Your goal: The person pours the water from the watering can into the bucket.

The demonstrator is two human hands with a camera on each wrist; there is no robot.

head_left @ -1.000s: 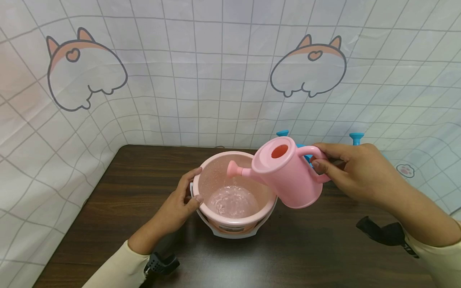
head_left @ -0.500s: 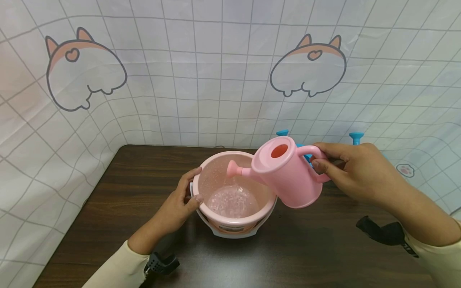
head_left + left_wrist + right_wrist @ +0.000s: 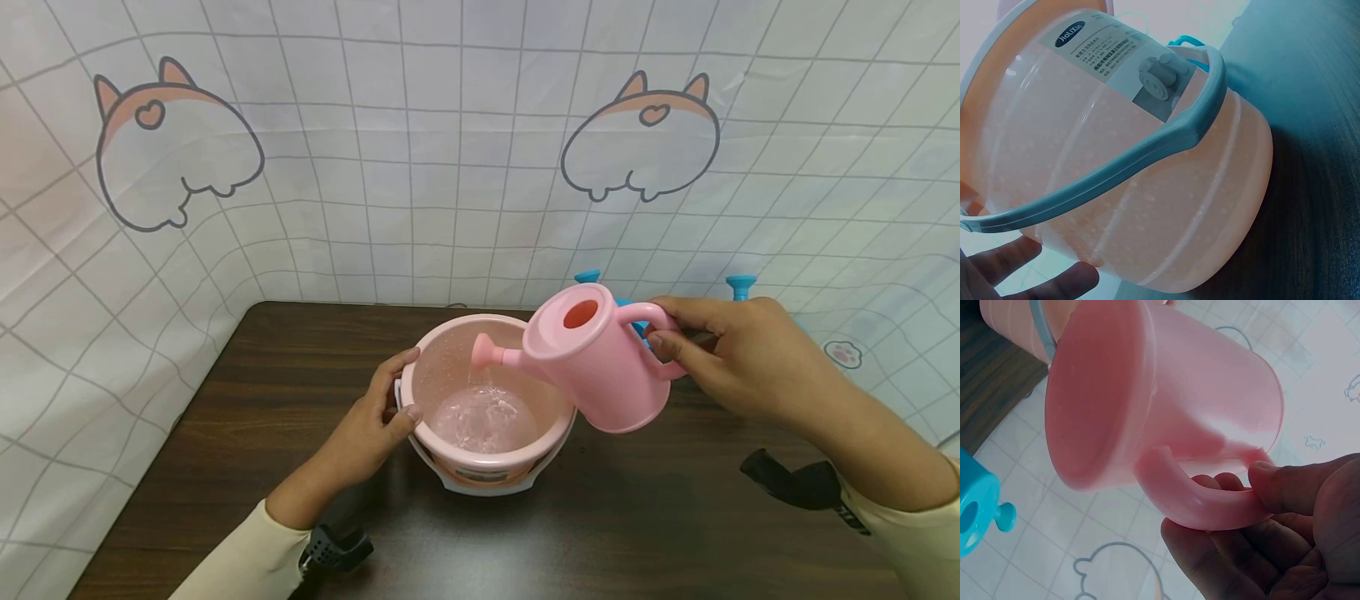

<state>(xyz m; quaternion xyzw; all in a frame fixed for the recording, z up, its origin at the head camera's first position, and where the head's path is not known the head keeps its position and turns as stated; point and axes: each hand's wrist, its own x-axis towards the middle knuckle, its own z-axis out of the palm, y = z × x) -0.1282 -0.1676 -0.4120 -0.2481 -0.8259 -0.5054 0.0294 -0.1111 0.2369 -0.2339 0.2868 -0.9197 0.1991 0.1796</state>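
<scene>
The can (image 3: 600,371) is held tilted at 2 o'clock of the bucket (image 3: 487,460), its spout (image 3: 486,353) pointed to 9 o'clock inside the rim. Its handle (image 3: 1191,509) is gripped by the curled fingers of the right hand (image 3: 742,354). Water (image 3: 483,421) is being sprinkled from the spout onto the rippled pool below. The bucket's side is grasped at 9 o'clock by the fingers and thumb of the left hand (image 3: 375,417). The pour is judged to be well under way: the bucket's floor is covered, but what is left in the can is hidden. The bucket is carried by the table (image 3: 225,417). Beyond, at 1 and 2 o'clock, 2 blue spouts (image 3: 741,285) are seen before the patterned sheet (image 3: 420,167).
</scene>
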